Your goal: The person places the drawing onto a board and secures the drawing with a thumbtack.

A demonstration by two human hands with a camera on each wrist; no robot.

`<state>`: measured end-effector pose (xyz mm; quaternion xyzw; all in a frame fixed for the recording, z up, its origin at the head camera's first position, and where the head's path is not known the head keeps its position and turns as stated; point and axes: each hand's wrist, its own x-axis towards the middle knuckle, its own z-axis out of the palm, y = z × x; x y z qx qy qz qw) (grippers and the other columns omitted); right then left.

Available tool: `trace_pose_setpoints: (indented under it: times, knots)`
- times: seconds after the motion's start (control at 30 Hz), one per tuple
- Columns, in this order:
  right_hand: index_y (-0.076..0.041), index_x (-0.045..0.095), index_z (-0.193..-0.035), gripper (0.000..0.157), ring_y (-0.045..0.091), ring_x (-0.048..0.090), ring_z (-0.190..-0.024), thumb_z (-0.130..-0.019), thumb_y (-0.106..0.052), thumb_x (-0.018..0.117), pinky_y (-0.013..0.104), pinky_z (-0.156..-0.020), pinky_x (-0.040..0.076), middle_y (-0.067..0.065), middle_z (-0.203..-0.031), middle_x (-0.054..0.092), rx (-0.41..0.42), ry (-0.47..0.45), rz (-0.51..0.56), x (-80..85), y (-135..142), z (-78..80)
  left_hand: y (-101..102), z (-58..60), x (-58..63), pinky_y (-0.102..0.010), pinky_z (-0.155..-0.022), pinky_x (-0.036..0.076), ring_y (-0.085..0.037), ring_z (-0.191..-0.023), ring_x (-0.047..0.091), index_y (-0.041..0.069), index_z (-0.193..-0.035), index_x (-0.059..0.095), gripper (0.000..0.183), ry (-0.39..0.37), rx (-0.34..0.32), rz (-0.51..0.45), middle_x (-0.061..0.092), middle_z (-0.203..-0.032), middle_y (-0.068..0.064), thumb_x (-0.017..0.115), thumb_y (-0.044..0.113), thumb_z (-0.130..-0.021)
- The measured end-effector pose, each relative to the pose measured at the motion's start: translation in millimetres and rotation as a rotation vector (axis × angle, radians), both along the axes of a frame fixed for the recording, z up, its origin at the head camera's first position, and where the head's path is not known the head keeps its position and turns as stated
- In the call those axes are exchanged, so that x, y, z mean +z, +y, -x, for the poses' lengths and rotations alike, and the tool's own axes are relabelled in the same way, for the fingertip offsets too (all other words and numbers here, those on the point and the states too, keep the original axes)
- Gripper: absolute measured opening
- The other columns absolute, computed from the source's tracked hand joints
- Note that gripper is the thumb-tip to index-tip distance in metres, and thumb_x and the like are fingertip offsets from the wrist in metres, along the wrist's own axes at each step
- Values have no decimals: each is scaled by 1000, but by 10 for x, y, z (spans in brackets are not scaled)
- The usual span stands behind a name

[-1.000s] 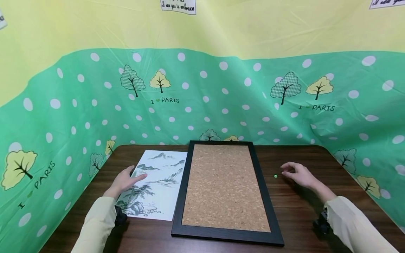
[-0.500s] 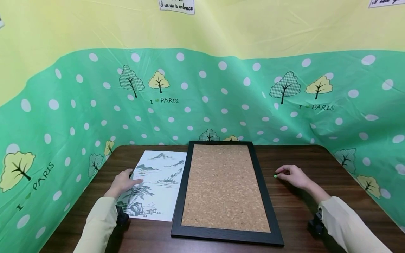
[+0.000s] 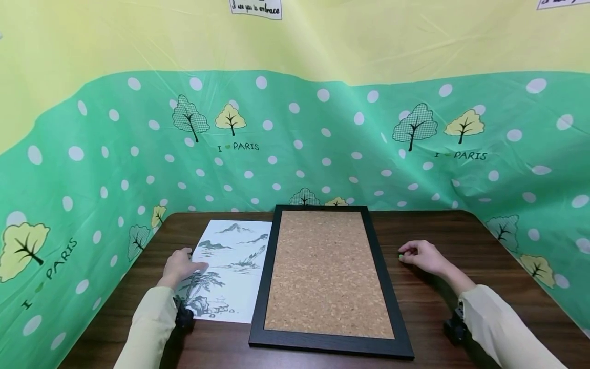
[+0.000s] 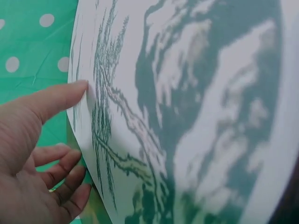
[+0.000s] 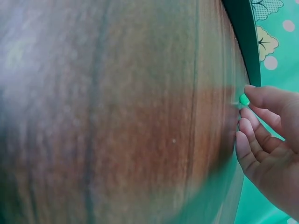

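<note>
The left hand [image 3: 178, 266] lay at the left edge of a white sheet [image 3: 237, 243] printed with a grey-green landscape of mountains, trees and rocks; its thumb reached in over the paper, spread wide from the other fingers, which bent loosely by the edge, and whether any of them went under the paper could not be told. The sheet lay flat on the dark brown wood-grain tabletop [image 3: 428, 312], face up, with its right edge just beside the black frame [image 3: 329, 346] of a cork board [image 3: 327, 271]. That board lay in the middle, longer from front to back than across, its far end at the back edge of the tabletop and its cork facing up. To the right of the frame, and apart from it, the right hand [image 3: 425, 257] pinched a small green piece [image 5: 244, 100] between thumb and index finger, the gap between them narrow, the other fingers curled in below; in the right wrist view, the green piece sat at the very fingertips, just over or on the wood, which of the 2 was unclear. Both arms wore pale cream sleeves [image 3: 507, 325], and 1 dark device [image 3: 456, 328] was strapped at each wrist. Behind the tabletop hung a cloth [image 3: 318, 118], yellow above and green below, with white dots and printed trees.
</note>
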<state>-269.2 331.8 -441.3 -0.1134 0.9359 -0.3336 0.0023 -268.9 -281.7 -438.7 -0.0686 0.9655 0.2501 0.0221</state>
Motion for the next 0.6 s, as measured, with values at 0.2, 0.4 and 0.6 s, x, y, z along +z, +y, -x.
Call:
trace_pose_setpoints:
  times: [0.2, 0.4, 0.6]
  knots:
    - [3, 65, -88, 13, 11, 49, -66, -80, -6, 65, 24, -59, 42, 3, -75, 59, 3, -2, -5, -1, -16, 7, 14, -10, 47, -57, -91, 31, -50, -109, 35, -17, -125, 38, 78, -68, 55, -36, 39, -122, -38, 72, 31, -73]
    - [0, 66, -83, 5, 12, 49, -67, -80, -3, 63, 24, -59, 41, 3, -74, 60, 7, 7, -26, 3, -24, 7, 3, -30, 94, -52, -84, 38, -44, -101, 43, -15, -118, 42, 73, -114, 102, -109, 46, -116, -33, 74, 31, -71]
    - [-1, 66, -81, 3, 13, 49, -68, -81, -4, 64, 26, -60, 41, 3, -75, 61, 12, 16, -33, -15, -15, 12, -52, -20, 47, -50, -82, 39, -39, -95, 46, -13, -111, 44, 64, -106, 141, -196, 48, -110, -30, 76, 23, -69]
